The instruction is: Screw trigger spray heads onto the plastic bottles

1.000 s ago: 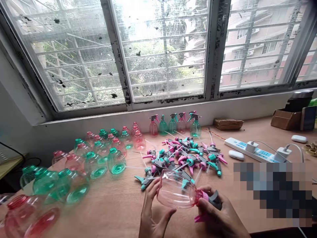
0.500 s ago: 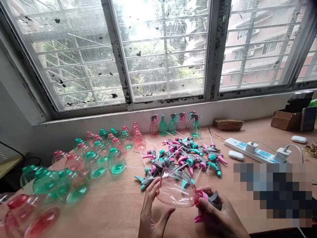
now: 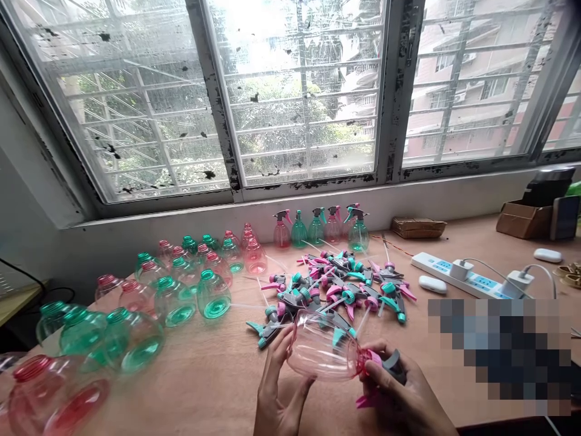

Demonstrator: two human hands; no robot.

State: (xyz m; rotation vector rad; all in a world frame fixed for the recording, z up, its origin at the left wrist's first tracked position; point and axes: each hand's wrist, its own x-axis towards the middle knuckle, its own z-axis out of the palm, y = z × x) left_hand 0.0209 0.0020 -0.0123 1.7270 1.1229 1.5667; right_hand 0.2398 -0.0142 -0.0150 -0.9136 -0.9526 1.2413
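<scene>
A clear pink spray bottle (image 3: pixel 323 354) lies sideways in the air between my hands, its base to the left and its neck to the right. My left hand (image 3: pixel 280 387) holds the bottle's base end, fingers behind and thumb underneath. At the neck, my right hand (image 3: pixel 399 387) grips the pink collar of a grey-and-pink spray head (image 3: pixel 394 366), which sits on the bottle's mouth. Part of its pink trigger shows below my right fingers. Just beyond the bottle lies a heap of loose spray heads (image 3: pixel 336 287) in grey, pink and teal, with thin tubes.
Open green and pink bottles (image 3: pixel 179 303) stand in rows on the left. Several bottles with spray heads (image 3: pixel 318 229) line the wall under the window. To the right are a power strip (image 3: pixel 472 275), a white case (image 3: pixel 433 284), a brown package (image 3: pixel 418 227) and a cardboard box (image 3: pixel 524 219).
My left thumb has moved up against the bottle's underside. The bottle has shifted only slightly, and my right hand stays at the collar.
</scene>
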